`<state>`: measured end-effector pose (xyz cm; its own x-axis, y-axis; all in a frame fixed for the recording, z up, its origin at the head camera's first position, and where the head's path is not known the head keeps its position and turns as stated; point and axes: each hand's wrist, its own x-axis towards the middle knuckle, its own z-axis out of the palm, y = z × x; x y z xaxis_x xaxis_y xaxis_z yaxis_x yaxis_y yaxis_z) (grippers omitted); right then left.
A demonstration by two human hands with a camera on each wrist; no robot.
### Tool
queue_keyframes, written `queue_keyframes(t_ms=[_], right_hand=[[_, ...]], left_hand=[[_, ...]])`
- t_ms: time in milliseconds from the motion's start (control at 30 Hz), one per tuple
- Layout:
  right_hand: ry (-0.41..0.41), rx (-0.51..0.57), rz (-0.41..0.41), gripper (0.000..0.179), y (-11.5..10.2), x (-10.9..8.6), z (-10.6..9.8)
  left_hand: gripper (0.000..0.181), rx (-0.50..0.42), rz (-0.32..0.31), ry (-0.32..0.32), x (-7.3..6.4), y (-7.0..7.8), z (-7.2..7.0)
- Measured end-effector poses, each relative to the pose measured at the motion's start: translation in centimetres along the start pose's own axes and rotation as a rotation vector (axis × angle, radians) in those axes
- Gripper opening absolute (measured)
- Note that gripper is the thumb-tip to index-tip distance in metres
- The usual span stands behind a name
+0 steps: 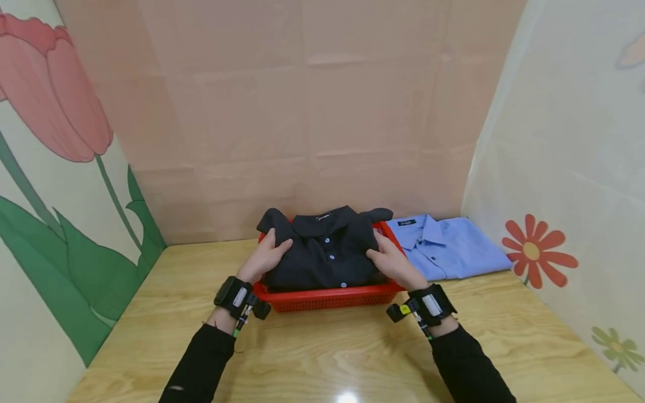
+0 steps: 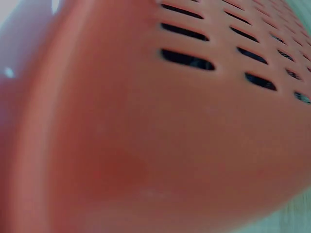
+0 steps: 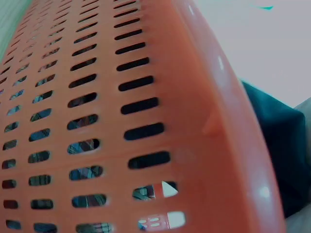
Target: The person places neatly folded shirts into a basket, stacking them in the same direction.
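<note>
A black button-up shirt (image 1: 322, 266), collar toward the back and pale buttons down its front, lies in a red plastic basket (image 1: 327, 300). My left hand (image 1: 263, 256) grips the shirt's left side, thumb on top and fingers hidden under the cloth. On the opposite side my right hand (image 1: 395, 262) holds it the same way. The slotted basket wall (image 2: 146, 121) fills the left wrist view, where no hand shows. In the right wrist view, dark shirt cloth (image 3: 274, 145) shows beyond the basket rim (image 3: 228, 126).
A folded blue shirt (image 1: 461, 249) lies on the wooden table (image 1: 332, 347), just right of the basket. Behind stands a tan paper-like wall (image 1: 302, 112). Flower-printed panels flank the table, with a tulip (image 1: 55, 89) at left and a red flower (image 1: 531, 252) at right.
</note>
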<state>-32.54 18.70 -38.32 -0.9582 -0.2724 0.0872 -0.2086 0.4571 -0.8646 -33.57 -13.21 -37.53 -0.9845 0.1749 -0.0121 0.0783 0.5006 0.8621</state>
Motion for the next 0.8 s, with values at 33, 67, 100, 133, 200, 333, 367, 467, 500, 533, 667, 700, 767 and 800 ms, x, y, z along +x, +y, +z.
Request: queue_keyframes(t_ms=[33, 67, 100, 133, 200, 333, 367, 467, 500, 533, 667, 700, 767, 800], right_hand=[[0.008, -0.017, -0.003, 0.065, 0.1, 0.0, 0.0], [0.012, -0.037, -0.008, 0.065, 0.2, -0.1, 0.0], [0.016, -0.054, -0.008, 0.066, 0.3, -0.1, 0.0], [0.016, -0.073, -0.008, 0.066, 0.5, -0.1, 0.1], [0.015, -0.113, -0.010, 0.067, 0.7, -0.2, 0.1], [0.000, -0.135, -0.018, 0.068, 1.0, -0.2, 0.2], [0.000, -0.146, -0.018, 0.068, 1.0, -0.2, 0.2], [-0.010, -0.201, -0.004, 0.069, 1.1, -0.2, 0.1], [-0.009, -0.229, 0.002, 0.069, 1.0, -0.2, 0.0], [-0.005, -0.265, 0.001, 0.070, 1.0, -0.2, -0.1], [0.063, -0.374, -0.011, 0.076, 0.8, -0.2, -0.8], [0.090, -0.397, -0.025, 0.076, 0.7, -0.3, -1.0], [0.130, -0.435, -0.058, 0.075, 0.8, -0.4, -1.4], [0.139, -0.462, -0.081, 0.073, 1.0, -0.4, -1.6]], left_hand=[[0.081, 0.016, -0.004, -0.016, 0.0, -0.1, 0.1], [0.081, 0.029, -0.005, -0.030, 0.1, -0.2, 0.2], [0.081, 0.038, -0.008, -0.044, 0.1, -0.3, 0.3], [0.080, 0.050, -0.008, -0.054, 0.1, -0.4, 0.4], [0.080, 0.066, -0.010, -0.063, 0.2, -0.6, 0.5], [0.078, 0.096, -0.002, -0.046, 0.2, -0.6, 0.5], [0.076, 0.106, 0.005, -0.038, 0.2, -0.6, 0.5], [0.062, 0.180, 0.040, 0.004, 0.1, -0.5, 0.4], [0.055, 0.224, 0.051, 0.027, 0.0, -0.4, 0.4], [0.048, 0.270, 0.059, 0.051, -0.1, -0.4, 0.4], [0.038, 0.427, 0.104, 0.148, -0.5, -0.2, 0.6], [0.040, 0.442, 0.119, 0.162, -0.5, -0.2, 0.6], [0.048, 0.473, 0.161, 0.166, -0.8, -0.1, 0.6], [0.054, 0.493, 0.180, 0.157, -0.9, 0.0, 0.6]])
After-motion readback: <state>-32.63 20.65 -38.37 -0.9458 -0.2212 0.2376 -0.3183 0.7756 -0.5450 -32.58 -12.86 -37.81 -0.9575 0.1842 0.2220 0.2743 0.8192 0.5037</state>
